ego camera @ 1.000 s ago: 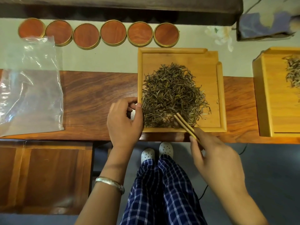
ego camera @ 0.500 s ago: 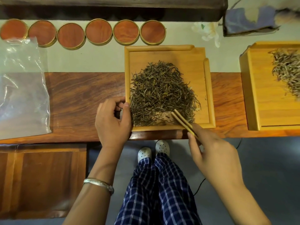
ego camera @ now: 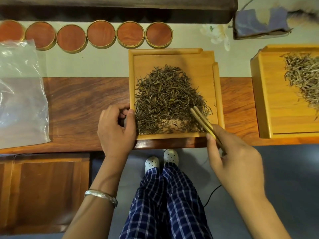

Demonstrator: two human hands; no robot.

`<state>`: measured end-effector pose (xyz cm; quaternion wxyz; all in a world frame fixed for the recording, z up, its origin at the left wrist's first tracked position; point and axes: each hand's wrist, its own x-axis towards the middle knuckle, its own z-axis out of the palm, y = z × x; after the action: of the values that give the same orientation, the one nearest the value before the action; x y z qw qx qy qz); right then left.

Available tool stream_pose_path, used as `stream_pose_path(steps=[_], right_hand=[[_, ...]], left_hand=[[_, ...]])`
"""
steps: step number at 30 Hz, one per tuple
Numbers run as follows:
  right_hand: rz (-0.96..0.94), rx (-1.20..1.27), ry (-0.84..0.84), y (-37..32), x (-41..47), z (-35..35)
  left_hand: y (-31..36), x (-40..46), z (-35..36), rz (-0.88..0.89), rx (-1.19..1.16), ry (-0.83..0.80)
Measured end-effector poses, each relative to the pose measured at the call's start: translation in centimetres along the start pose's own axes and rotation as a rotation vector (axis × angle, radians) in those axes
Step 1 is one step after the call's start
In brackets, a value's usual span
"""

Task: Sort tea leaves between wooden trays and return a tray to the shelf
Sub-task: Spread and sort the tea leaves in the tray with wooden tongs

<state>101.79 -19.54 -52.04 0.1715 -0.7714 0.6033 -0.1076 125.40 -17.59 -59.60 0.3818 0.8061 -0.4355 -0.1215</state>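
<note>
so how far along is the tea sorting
Partly done: a pile of paler leaves already lies in the right tray. In hand: the right hand holds wooden tongs in the dark leaf pile, while the left hand steadies the middle tray. Left: most dark leaves remain unsorted, and no tray has gone to a shelf yet.

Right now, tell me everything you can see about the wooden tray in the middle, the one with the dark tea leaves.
The middle tray is light, yellowish wood, roughly square, with a raised rim that steps at its far right corner. It lies flat, partly on the dark wooden tabletop, partly on the pale runner. Dark tea leaves are heaped toward its near left. The left hand touches its left rim with the thumb; bamboo tongs in the right hand reach into the leaves.
</note>
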Motion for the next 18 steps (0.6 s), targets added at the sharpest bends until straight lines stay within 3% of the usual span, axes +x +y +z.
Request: stream_pose_path(steps=[6,12,18], right_hand=[[-0.096,0.100,0.003,-4.4,2.9,2.2],[-0.048,-0.002,-0.057,-3.0,0.6,2.3],[-0.047,0.002,-0.014,-3.2,0.8,2.2]], left_hand=[[0.0,0.0,-0.1,0.001,-0.003,-0.007],[-0.2,0.1,0.0,0.009,-0.008,-0.009],[-0.1,0.0,-0.1,0.018,-0.008,-0.006]])
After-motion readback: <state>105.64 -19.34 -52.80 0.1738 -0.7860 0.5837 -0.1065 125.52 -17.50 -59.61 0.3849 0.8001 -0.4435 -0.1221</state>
